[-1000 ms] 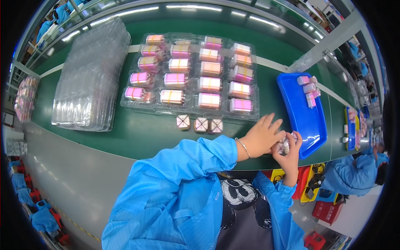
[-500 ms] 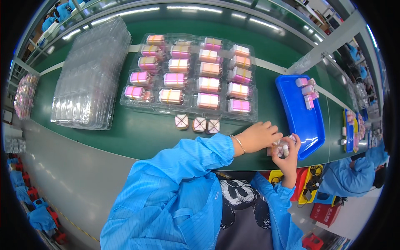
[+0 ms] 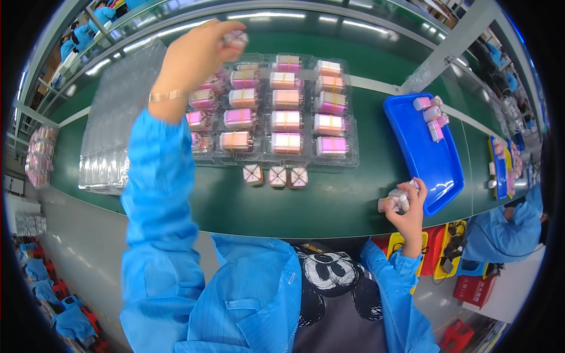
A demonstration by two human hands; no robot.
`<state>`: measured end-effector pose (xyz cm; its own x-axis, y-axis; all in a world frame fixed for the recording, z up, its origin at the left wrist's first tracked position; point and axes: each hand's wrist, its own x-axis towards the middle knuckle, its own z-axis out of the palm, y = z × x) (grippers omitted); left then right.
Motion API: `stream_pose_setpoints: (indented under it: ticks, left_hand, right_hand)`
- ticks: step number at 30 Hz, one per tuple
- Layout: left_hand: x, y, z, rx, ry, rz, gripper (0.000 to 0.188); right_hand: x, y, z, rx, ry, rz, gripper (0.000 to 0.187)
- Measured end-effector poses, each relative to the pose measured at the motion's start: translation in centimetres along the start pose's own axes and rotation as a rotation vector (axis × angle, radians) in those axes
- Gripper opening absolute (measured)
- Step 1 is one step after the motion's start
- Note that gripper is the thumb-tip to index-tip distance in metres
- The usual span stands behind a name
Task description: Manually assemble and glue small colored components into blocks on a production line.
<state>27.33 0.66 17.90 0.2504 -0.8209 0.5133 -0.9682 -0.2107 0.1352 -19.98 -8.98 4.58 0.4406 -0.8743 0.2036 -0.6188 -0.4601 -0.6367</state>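
Note:
Raised over the far left corner of a clear plastic tray (image 3: 265, 160), my left hand (image 3: 194, 57) grips a small banded block (image 3: 236, 39), blurred by motion. In the tray stand rows of pink, white and peach blocks (image 3: 286, 120) with yellow bands. My right hand (image 3: 412, 213) is closed around a cluster of small whitish-pink blocks (image 3: 395, 203) at the table's near edge, beside a blue tray (image 3: 400, 126). Three blocks with crossed dark bands (image 3: 277, 176) stand in front of the clear tray. My left forearm hides part of its left side.
A tall stack of clear plastic trays (image 3: 109, 117) is to the left on the green table (image 3: 323, 200). Several pink-white blocks (image 3: 434, 120) lie in the blue tray's far end. A grey post (image 3: 447, 53) rises at the far right. A person in blue (image 3: 500, 226) sits at right.
My left hand has moved from beside my right hand to the far left, over the clear tray, carrying a block. My right hand keeps its hold on the cluster near the blue tray.

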Motion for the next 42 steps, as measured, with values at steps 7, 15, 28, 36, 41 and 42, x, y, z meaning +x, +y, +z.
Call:
stream_pose_setpoints:
  ticks: [7,15,28,36,41,42]
  left_hand:
    - [6.2,-4.0,7.8,0.541,-0.528,0.354,0.047]
    - [7.8,-2.0,9.5,0.598,-0.474,0.378,0.057]
    - [-9.4,26.3,10.7,-0.534,-0.046,0.651,0.038]
    - [-11.8,26.0,15.0,-0.621,-0.140,0.445,0.042]
    - [-10.4,24.7,10.3,-0.705,-0.032,0.400,0.045]
    - [-9.3,23.4,8.4,-0.638,-0.027,0.416,0.042]
  right_hand:
    - [0.2,0.6,0.3,-0.024,0.037,-0.066,0.051]
    - [0.1,-0.9,0.3,-0.002,0.049,0.002,0.067]
    - [2.0,-1.1,-0.1,0.048,-0.063,0.027,0.077]
    - [0.0,-0.2,-1.1,0.045,-0.072,-0.026,0.091]
    - [-0.3,0.2,-0.4,-0.038,0.039,-0.094,0.093]
    - [-0.4,0.2,-0.6,-0.059,0.058,-0.118,0.093]
